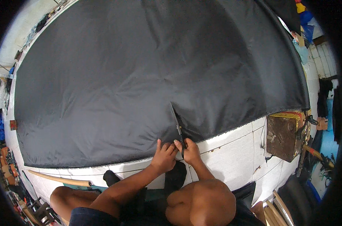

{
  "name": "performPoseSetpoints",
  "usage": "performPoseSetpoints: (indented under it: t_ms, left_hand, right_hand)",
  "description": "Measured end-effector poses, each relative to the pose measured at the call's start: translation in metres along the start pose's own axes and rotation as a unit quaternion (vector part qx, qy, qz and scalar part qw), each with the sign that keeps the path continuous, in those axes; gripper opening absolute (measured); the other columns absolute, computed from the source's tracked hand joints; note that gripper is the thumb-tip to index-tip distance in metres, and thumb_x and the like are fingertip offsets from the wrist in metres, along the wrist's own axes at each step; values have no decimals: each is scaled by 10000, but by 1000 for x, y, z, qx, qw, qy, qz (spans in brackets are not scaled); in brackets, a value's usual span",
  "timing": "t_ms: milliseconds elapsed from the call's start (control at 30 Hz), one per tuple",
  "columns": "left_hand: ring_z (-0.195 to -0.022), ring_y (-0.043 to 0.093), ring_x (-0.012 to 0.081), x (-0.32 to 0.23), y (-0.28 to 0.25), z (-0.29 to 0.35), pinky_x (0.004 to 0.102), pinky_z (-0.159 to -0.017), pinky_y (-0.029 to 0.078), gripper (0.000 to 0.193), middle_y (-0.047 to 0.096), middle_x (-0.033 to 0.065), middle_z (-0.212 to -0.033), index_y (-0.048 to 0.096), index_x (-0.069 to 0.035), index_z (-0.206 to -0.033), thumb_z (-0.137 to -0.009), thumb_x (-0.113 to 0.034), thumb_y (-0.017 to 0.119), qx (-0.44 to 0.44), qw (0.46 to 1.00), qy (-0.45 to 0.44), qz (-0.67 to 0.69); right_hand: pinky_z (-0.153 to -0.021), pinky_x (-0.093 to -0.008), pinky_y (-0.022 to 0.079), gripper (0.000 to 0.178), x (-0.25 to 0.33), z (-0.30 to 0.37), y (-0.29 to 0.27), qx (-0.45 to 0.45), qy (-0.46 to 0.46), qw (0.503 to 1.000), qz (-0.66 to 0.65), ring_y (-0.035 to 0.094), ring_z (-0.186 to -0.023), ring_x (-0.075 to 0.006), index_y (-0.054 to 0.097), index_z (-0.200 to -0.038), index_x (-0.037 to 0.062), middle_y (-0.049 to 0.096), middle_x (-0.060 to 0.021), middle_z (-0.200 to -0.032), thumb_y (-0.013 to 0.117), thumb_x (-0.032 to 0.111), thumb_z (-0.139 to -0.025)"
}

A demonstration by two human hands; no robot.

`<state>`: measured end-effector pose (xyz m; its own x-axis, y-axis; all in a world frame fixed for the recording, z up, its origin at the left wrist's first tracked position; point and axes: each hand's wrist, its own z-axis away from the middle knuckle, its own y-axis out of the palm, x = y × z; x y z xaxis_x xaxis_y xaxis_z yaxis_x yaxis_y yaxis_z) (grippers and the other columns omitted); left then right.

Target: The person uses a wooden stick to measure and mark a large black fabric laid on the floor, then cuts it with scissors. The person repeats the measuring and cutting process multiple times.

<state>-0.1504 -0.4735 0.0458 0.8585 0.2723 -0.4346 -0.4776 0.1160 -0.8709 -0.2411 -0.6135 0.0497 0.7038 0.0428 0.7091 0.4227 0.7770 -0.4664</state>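
Observation:
A wide sheet of black fabric (103,94) lies spread over the floor before me, its frayed near edge close to my knees. My right hand (192,153) is closed around the dark handles of a pair of scissors (177,124). The blades point away from me over the fabric, and a slit with a raised fold runs beside them. Just to the left, my left hand (165,156) grips the fabric's near edge, one outer finger stretched out and the others bent. Its thumb is hidden.
White floor tiles (229,145) show along the near edge. A worn brown box (284,135) stands at the right by the fabric's corner. A cardboard tube (59,178) lies at the near left. Assorted clutter lines both sides, with wooden sticks (278,211) at the lower right.

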Motion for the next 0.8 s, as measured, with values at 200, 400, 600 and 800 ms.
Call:
performPoseSetpoints:
  t_ms: [200, 400, 600, 800]
  left_hand:
    - [-1272, 463, 340, -2, -8, -2, 705, -1132, 242, 696, 502, 133, -1335, 479, -64, -1422, -782, -234, 693, 28, 1000, -6, 12]
    - [-1268, 465, 339, -4, -6, -2, 691, -1140, 236, 756, 489, 124, -1356, 425, -93, -1489, -803, -263, 693, 38, 999, -10, -17]
    - [-1268, 469, 345, -8, -13, -8, 713, -1123, 236, 771, 498, 128, -1345, 412, -96, -1492, -817, -328, 703, 56, 998, -25, -4]
    - [-1253, 470, 344, -25, -27, -25, 766, -1070, 252, 782, 488, 109, -1339, 432, -135, -1477, -800, -391, 728, 97, 993, -66, -12]
  right_hand:
    - [-631, -412, 437, 609, 27, -41, 3, -19, -59, 998, 6, 564, -673, -270, 563, -766, 5, 590, -136, -686, 675, 589, -895]
    - [-723, -465, 472, 641, 54, -65, 6, -23, -53, 998, -13, 624, -788, -396, 599, -843, -14, 646, -215, -799, 644, 623, -894]
    - [-777, -473, 492, 635, 51, -70, 3, 34, -31, 999, -29, 651, -845, -442, 639, -883, -28, 679, -255, -861, 628, 607, -911]
    - [-786, -468, 495, 636, 67, -68, -9, 52, -34, 993, -103, 661, -840, -419, 657, -879, -36, 682, -241, -839, 634, 599, -913]
